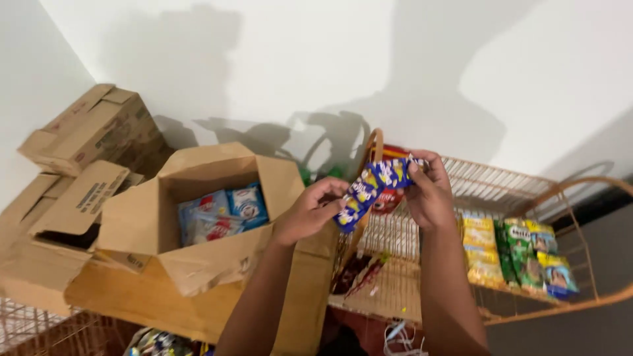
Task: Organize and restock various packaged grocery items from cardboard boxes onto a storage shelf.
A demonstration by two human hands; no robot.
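Both my hands hold a strip of small blue and yellow snack packets (369,188) in front of me. My left hand (310,211) grips the strip's lower end, and my right hand (427,188) pinches its upper end. The strip hangs above the left end of a wire display rack (501,181). To the left stands an open cardboard box (198,224) with blue and white packets (221,214) inside.
Yellow, green and blue snack bags (517,254) hang along the rack's right side. Dark red packets (362,271) lie on its lower shelf. More cardboard boxes (92,132) are stacked in the left corner against the white wall. Another wire rack (33,326) shows at bottom left.
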